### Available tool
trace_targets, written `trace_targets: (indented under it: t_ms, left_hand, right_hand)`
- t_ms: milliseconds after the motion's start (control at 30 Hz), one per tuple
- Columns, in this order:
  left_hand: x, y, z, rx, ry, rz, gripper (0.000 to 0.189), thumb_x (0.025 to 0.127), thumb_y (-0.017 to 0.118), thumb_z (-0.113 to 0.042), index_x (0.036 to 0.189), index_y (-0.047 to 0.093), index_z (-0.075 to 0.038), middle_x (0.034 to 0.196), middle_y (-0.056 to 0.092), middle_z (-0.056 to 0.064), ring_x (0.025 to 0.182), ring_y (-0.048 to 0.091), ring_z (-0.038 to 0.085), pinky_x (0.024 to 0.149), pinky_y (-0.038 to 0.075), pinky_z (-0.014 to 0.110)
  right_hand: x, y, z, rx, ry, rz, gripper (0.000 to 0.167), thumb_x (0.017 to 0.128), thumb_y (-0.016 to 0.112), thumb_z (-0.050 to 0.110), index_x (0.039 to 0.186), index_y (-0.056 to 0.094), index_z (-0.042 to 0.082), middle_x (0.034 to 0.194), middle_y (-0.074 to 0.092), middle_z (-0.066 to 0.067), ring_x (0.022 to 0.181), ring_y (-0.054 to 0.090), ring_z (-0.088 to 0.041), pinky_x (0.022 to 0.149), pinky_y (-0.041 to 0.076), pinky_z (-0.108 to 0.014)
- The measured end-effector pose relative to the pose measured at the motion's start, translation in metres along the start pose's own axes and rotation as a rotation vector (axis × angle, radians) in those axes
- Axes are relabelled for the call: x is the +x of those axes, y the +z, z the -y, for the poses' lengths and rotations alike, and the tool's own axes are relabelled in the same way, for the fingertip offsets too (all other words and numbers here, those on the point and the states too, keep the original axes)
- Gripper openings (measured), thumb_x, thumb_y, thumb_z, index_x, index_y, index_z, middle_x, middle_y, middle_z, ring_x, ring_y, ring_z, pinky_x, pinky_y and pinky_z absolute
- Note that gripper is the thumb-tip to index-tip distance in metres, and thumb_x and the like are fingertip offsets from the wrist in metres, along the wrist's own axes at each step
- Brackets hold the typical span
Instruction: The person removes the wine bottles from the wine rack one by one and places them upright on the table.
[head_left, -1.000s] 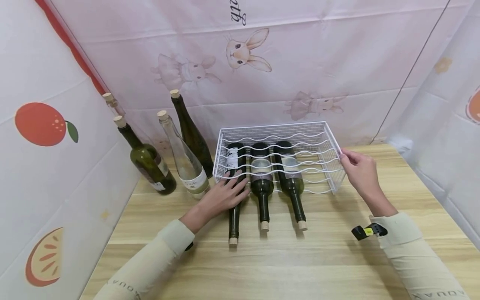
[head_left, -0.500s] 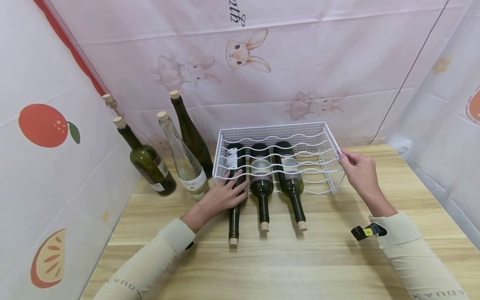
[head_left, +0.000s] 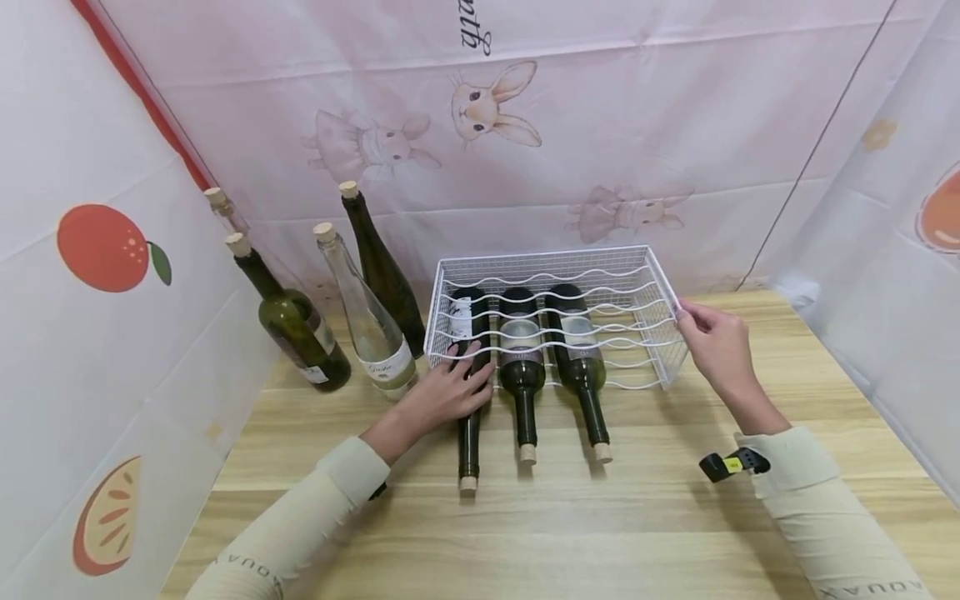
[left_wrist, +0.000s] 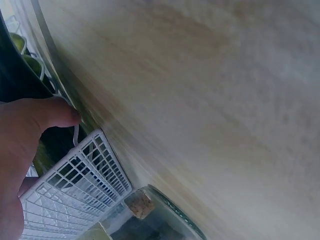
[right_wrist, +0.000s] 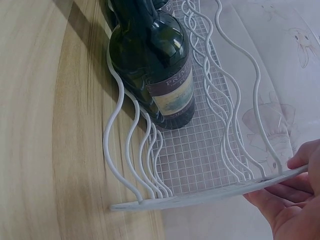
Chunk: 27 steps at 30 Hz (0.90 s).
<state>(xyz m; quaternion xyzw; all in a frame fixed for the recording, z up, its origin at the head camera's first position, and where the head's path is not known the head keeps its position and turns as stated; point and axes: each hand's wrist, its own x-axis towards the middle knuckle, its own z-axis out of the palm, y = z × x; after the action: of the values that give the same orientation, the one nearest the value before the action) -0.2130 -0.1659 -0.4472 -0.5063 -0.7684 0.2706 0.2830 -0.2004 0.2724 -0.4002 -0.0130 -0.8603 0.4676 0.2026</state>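
Note:
A white wire wine rack (head_left: 555,262) stands on the table against the backdrop, with three corked wine bottles lying in it, necks toward me. My left hand (head_left: 448,392) holds the leftmost wine bottle (head_left: 468,446) at the rack's front, fingers spread over its body beside the front wire. In the left wrist view the thumb (left_wrist: 52,112) lies along the dark glass near the rack's mesh side. My right hand (head_left: 718,346) pinches the rack's right edge between thumb and fingers. The middle bottle (head_left: 522,375) and the right bottle (head_left: 588,379) rest in adjoining wire dips.
Left of the rack several corked bottles stand upright: a green one (head_left: 303,343), a clear one (head_left: 373,329), a tall dark one (head_left: 386,287) and a clear one (head_left: 228,212) partly hidden behind. The wooden table (head_left: 585,533) meets patterned cloth walls on the left, back and right.

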Motion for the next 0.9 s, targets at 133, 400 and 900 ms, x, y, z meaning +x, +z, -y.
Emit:
trace_targets:
  t_ms: [133, 400, 900]
  left_hand:
    - [-0.001, -0.001, -0.001, -0.007, 0.009, -0.016, 0.029, 0.099, 0.054, -0.008, 0.124, 0.061, -0.021, 0.145, 0.062, 0.005, 0.133, 0.059, 0.045, 0.096, 0.060, 0.052]
    - [-0.003, 0.002, -0.003, -0.018, 0.002, -0.055, 0.030, 0.099, 0.050, -0.005, 0.123, 0.062, -0.021, 0.143, 0.064, 0.005, 0.131, 0.060, 0.046, 0.094, 0.061, 0.053]
    - [-0.011, -0.009, -0.006, -0.077, 0.010, -0.061, 0.037, 0.097, 0.052, -0.001, 0.128, 0.061, -0.020, 0.146, 0.061, 0.008, 0.127, 0.059, 0.045, 0.092, 0.061, 0.053]
  right_hand:
    - [-0.001, 0.000, 0.000, 0.001, 0.005, 0.003, 0.040, 0.104, 0.055, 0.021, 0.129, 0.067, -0.008, 0.120, 0.071, -0.033, 0.077, 0.051, 0.029, 0.068, 0.046, 0.002]
    - [-0.001, 0.001, 0.001, 0.001, 0.003, 0.000, 0.040, 0.104, 0.054, 0.021, 0.129, 0.067, -0.008, 0.120, 0.070, -0.033, 0.078, 0.051, 0.030, 0.069, 0.046, 0.003]
    - [-0.001, 0.002, 0.002, -0.011, -0.021, -0.025, 0.038, 0.104, 0.055, 0.019, 0.127, 0.069, -0.008, 0.115, 0.072, -0.033, 0.074, 0.049, 0.031, 0.064, 0.044, 0.004]
